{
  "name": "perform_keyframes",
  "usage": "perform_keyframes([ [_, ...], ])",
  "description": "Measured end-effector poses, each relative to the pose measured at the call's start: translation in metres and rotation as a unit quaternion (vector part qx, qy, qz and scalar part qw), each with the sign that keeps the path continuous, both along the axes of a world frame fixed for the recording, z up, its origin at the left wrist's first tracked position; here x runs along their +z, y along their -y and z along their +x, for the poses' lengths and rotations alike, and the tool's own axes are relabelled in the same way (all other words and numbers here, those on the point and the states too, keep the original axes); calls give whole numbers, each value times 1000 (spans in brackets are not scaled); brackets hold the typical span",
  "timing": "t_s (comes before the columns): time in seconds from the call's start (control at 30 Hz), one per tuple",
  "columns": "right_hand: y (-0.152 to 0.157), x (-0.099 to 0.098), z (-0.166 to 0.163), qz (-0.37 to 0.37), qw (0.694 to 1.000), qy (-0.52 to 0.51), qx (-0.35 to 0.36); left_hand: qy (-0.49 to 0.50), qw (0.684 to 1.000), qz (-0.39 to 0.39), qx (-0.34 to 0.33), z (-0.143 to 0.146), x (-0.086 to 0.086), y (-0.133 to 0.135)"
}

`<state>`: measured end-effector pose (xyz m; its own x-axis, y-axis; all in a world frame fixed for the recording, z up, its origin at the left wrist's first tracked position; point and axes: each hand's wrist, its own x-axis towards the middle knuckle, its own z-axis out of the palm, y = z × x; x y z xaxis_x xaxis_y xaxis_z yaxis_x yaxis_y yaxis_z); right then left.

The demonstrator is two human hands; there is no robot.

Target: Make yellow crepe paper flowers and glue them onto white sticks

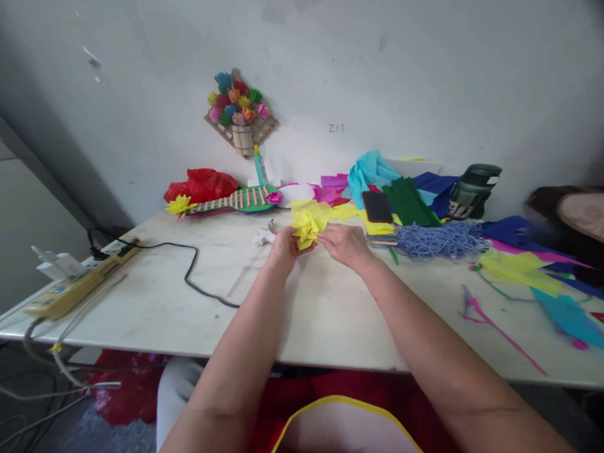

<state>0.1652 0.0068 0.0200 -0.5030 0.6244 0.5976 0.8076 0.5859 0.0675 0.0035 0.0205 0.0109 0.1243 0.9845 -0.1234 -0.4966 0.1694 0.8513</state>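
A yellow crepe-paper flower (308,225) with ruffled petals is held up between my two hands, above the middle of the table. My left hand (286,248) grips its base from the left side. From the right, the fingers of my right hand (347,244) pinch the edge of its petals. Beside my left hand lies a white object (265,234), partly hidden, whose kind I cannot make out. Behind it rests a green guitar-shaped craft piece (250,198) with pinkish strips, a magenta flower (274,197) and another yellow flower (181,206).
A power strip (87,280) with plugs and a black cable (193,268) occupies the table's left. Coloured crepe paper (371,176), a phone (377,207), purple-blue strands (434,240) and a dark jar (475,191) stand along the back right. Paper scraps (573,318) lie at right.
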Motion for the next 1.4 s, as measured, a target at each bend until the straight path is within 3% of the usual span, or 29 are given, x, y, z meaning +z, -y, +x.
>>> perform_keyframes([
  [0.27, 1, 1, 0, -5, 1000, -2, -10, -44, 999, 22, 16, 1, -6, -4],
  [0.57, 5, 6, 0, -26, 1000, -11, -12, -42, 995, 60, -62, -6, -16, -8],
  [0.9, 3, 8, 1, -61, 998, -25, -14, -15, 990, 97, -98, -12, -19, -8],
  [1.4, 9, 17, 3, -42, 996, 77, -26, -27, 990, 85, -113, -14, -17, -5],
])
